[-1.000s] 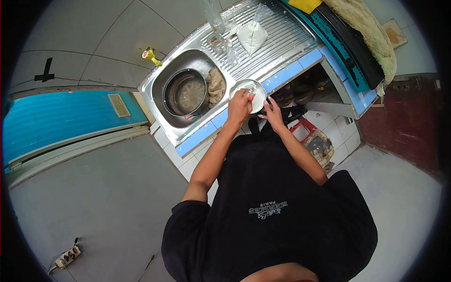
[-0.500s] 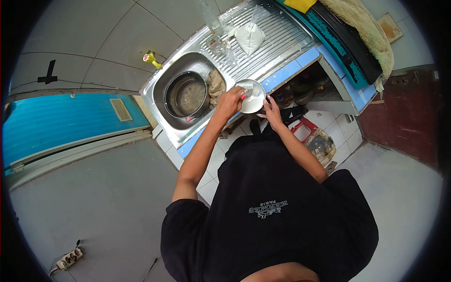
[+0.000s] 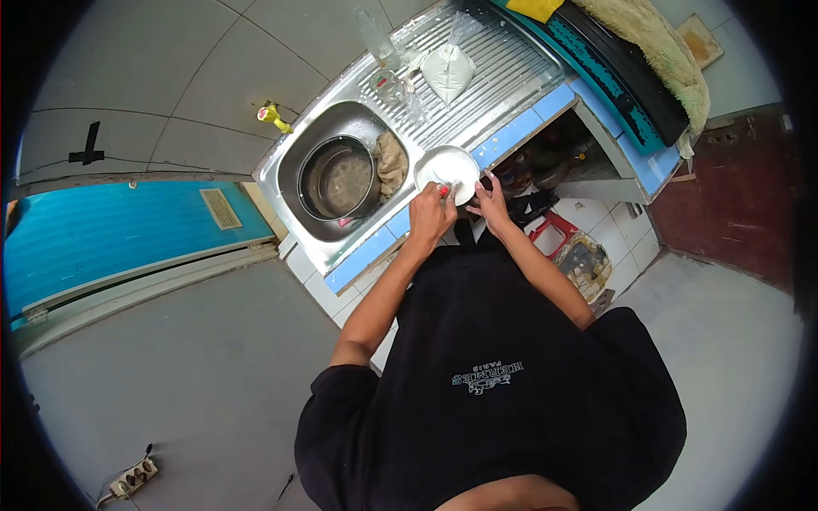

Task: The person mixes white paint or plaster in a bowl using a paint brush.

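two hands logged: we note left hand [image 3: 430, 213], grip clenched on small red-handled tool [image 3: 444, 192]; right hand [image 3: 490, 198], grip grasping round white plate [image 3: 450, 163] at stainless steel sink bench [image 3: 511, 77] front edge.

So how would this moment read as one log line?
left hand gripping small red item against white dish | right hand holding dish rim | pot in sink
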`<state>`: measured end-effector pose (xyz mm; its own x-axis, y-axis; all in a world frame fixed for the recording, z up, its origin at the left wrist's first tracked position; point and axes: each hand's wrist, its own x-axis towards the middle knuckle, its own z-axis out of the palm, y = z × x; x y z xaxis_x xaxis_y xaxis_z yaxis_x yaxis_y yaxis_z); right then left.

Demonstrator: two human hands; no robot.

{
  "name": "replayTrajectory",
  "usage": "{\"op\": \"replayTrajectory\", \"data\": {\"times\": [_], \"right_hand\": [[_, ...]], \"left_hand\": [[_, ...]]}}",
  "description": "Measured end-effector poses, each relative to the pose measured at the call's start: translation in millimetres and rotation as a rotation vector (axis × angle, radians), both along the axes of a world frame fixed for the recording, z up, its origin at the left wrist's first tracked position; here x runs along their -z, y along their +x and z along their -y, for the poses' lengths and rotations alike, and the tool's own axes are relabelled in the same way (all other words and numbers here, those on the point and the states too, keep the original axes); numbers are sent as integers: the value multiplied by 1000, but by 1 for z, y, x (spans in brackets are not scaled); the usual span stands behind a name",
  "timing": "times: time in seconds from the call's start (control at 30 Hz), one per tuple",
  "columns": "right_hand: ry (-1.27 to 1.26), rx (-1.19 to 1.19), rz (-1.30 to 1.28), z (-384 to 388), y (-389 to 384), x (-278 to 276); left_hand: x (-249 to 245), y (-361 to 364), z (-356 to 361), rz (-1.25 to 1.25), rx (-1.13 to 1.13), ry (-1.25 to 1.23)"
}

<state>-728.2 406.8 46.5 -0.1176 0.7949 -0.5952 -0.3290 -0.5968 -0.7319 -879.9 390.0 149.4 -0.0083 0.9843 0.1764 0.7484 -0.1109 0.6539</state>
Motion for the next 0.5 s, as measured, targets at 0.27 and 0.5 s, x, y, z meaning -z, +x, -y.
{"op": "replayTrajectory", "data": {"times": [0.27, 0.5], "right_hand": [[4, -18, -36, -1, 3, 3], [13, -64, 11, -3, 1, -4]], "left_hand": [[-7, -12, -34, 178, -220, 44], [9, -15, -41, 28, 95, 125]]}}
